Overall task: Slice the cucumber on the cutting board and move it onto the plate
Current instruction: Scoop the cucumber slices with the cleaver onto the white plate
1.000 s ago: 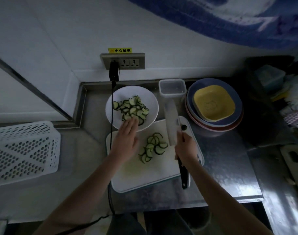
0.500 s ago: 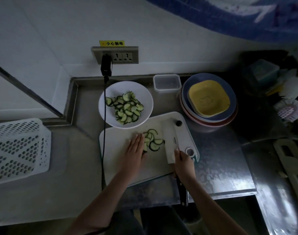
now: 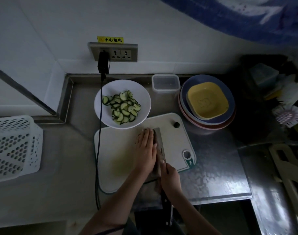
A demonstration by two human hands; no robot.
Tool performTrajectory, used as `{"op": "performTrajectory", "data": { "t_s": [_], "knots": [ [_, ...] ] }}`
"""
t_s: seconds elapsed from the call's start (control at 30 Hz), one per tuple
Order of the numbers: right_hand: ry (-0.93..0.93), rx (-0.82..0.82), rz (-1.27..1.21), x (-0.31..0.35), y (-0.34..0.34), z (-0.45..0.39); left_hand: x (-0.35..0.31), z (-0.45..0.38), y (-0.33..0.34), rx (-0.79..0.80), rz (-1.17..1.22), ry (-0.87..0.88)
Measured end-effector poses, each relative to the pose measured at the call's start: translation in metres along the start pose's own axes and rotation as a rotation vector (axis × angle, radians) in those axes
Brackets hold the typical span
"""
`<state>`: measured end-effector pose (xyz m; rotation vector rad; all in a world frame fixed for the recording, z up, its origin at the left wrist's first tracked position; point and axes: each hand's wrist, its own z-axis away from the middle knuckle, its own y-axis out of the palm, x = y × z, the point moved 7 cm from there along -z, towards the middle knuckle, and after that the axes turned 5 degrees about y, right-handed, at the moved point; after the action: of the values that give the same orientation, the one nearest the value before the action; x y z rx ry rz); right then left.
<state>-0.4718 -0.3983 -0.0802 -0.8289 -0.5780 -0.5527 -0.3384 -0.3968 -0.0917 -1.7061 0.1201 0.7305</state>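
Cucumber slices (image 3: 122, 107) fill the plate (image 3: 141, 99) just behind the cutting board (image 3: 117, 155). On the board, the left hand (image 3: 145, 150) lies flat against the knife (image 3: 159, 146), fingers straight; the right hand (image 3: 170, 178) has its grip clamped round the handle.

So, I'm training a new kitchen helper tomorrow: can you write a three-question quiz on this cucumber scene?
1. True or false: the white plate already holds cucumber slices.
2. Which hand grips the knife? A left hand; B right hand.
3. Fill in: the left hand lies flat on the ____, pressed against the knife's blade.

Key: 1 true; 2 B; 3 cutting board.
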Motion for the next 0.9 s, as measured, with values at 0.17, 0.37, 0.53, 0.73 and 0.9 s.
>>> {"op": "performTrajectory", "data": {
  "t_s": [0.17, 0.37, 0.53, 0.73, 0.9],
  "knots": [
    [0.015, 0.019, -0.134, 0.005, 0.0, 0.005, -0.015, -0.008, -0.018, -0.06, -0.014, 0.05],
    [-0.019, 0.134, -0.353, 0.06, 0.001, -0.013, -0.016, -0.057, -0.06, -0.147, 0.012, 0.127],
    [-0.125, 0.141, -0.278, 0.127, 0.008, -0.056, 0.015, -0.115, -0.105, -0.124, -0.095, 0.148],
    [-0.048, 0.213, -0.269, 0.153, 0.035, -0.088, 0.056, -0.143, -0.118, -0.045, -0.26, 0.17],
    [-0.052, 0.175, -0.161, 0.15, 0.031, -0.093, 0.078, -0.139, -0.108, 0.08, -0.477, 0.139]
  ]
}}
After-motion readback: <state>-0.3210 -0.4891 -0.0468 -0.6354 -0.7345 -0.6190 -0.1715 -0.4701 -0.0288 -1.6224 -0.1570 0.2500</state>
